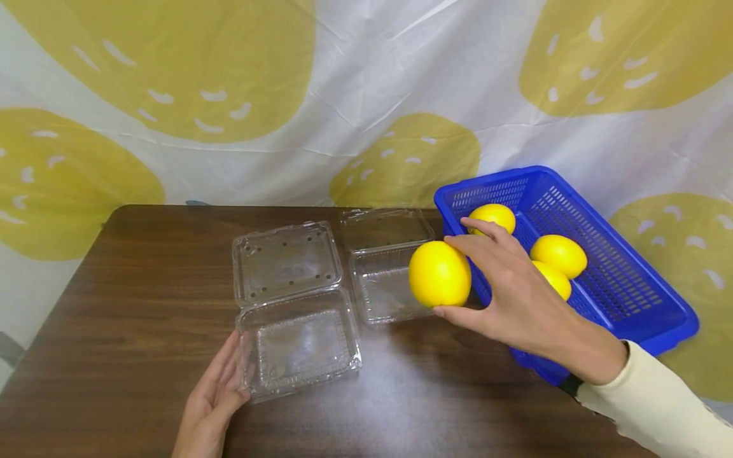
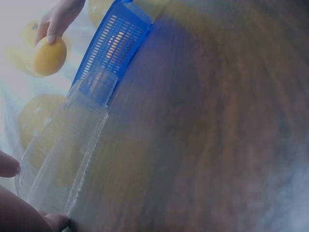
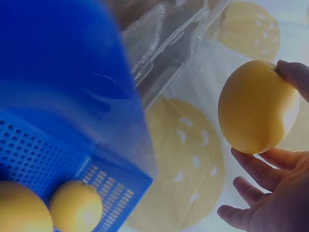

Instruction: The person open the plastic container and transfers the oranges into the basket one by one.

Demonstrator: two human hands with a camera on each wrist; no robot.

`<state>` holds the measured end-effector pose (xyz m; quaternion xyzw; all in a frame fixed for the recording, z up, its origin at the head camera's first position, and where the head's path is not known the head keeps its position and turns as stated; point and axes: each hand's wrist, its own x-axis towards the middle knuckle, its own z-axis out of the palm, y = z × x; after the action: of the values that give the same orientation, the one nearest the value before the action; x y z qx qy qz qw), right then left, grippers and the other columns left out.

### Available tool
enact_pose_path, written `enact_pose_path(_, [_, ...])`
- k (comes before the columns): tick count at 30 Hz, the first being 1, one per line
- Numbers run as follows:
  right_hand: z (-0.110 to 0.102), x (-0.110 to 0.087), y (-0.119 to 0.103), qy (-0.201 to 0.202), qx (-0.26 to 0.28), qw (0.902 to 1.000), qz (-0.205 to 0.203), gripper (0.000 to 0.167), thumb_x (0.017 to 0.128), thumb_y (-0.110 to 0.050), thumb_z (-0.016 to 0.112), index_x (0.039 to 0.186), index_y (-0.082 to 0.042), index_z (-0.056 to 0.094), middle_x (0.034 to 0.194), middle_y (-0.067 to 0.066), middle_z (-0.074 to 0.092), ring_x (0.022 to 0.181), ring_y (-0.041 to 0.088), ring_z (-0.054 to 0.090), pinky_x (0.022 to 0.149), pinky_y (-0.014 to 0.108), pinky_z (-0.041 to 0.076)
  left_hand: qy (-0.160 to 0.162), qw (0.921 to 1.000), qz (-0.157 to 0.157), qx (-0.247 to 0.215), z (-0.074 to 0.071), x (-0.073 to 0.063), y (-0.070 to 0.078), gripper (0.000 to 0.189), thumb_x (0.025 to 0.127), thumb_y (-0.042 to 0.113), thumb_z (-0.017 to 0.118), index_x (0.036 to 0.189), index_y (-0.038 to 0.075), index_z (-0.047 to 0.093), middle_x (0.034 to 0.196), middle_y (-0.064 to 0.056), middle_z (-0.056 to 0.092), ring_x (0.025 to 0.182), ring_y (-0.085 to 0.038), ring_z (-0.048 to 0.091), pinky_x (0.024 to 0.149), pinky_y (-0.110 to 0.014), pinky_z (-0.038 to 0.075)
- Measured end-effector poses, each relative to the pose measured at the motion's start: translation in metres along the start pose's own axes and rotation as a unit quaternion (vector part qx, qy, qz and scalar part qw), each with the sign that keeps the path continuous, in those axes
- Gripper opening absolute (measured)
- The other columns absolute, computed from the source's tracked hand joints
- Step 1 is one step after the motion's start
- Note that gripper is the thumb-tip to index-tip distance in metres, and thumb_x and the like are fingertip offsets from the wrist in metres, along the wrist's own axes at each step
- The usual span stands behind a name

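Observation:
In the head view my right hand (image 1: 504, 286) holds a smooth, round yellow citrus fruit (image 1: 439, 273) between thumb and fingertips, raised left of the blue basket. The right wrist view shows the same fruit (image 3: 258, 106) pinched at its ends, with the other fingers spread below. My left hand (image 1: 214, 397) grips the near left corner of a clear plastic clamshell container (image 1: 303, 337), thumb at the front, fingers along the left wall. This container lies unfolded, its lid (image 1: 286, 264) tipped back behind it. A second open clamshell (image 1: 378, 292) stands to its right, partly hidden behind the held fruit.
The blue slotted basket (image 1: 635, 280) stands at the right, holding more yellow citrus fruits (image 1: 558, 256). A white curtain (image 1: 246, 165) with yellow fruit prints hangs behind the brown wooden table (image 1: 143, 318).

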<state>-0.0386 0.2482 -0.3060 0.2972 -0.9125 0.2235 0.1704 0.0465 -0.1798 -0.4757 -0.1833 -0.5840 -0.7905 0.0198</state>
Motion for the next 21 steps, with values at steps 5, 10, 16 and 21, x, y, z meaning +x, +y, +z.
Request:
enact_pose_path(5, [-0.008,-0.007,0.007,-0.004,0.007,0.9995,0.029,0.086,0.069,-0.032,0.103,0.142,-0.006,0.066,0.147,0.013,0.066,0.15,0.036,0.045,0.109,0.064,0.049,0.005,0.9999,-0.005,0.007,0.002,0.0,0.004,0.085,0.089,-0.033,0.035,0.169,-0.011,0.016,0.173,0.002,0.042,0.155,-0.009,0.043,0.121,-0.025,0.039])
enact_pose_path(10, [-0.016,-0.014,0.013,-0.015,0.006,0.9973,0.072,0.085,0.071,-0.029,0.104,0.145,-0.009,0.066,0.152,0.014,0.06,0.152,0.037,0.043,0.103,0.067,0.052,0.007,0.9999,-0.006,0.009,0.001,0.001,0.002,0.087,0.089,-0.033,0.035,0.171,-0.008,0.019,0.173,0.002,0.043,0.155,-0.009,0.044,0.121,-0.025,0.04])
enact_pose_path(16, [-0.021,-0.018,0.024,-0.01,0.009,0.9959,0.09,0.09,0.07,-0.026,0.104,0.148,-0.004,0.065,0.15,0.015,0.064,0.152,0.04,0.042,0.104,0.072,0.05,0.001,1.0,0.001,0.003,0.0,0.0,0.0,0.09,0.088,-0.035,0.035,0.172,-0.004,0.022,0.173,0.001,0.042,0.155,-0.009,0.043,0.12,-0.024,0.041])
enact_pose_path(21, [-0.024,-0.021,0.03,-0.003,0.006,0.9943,0.106,0.089,0.07,-0.027,0.105,0.147,-0.006,0.066,0.151,0.016,0.063,0.153,0.039,0.042,0.105,0.07,0.049,0.006,0.9999,-0.011,0.01,0.001,0.0,0.003,0.087,0.089,-0.033,0.036,0.171,-0.008,0.017,0.173,0.003,0.042,0.155,-0.008,0.043,0.121,-0.025,0.04])
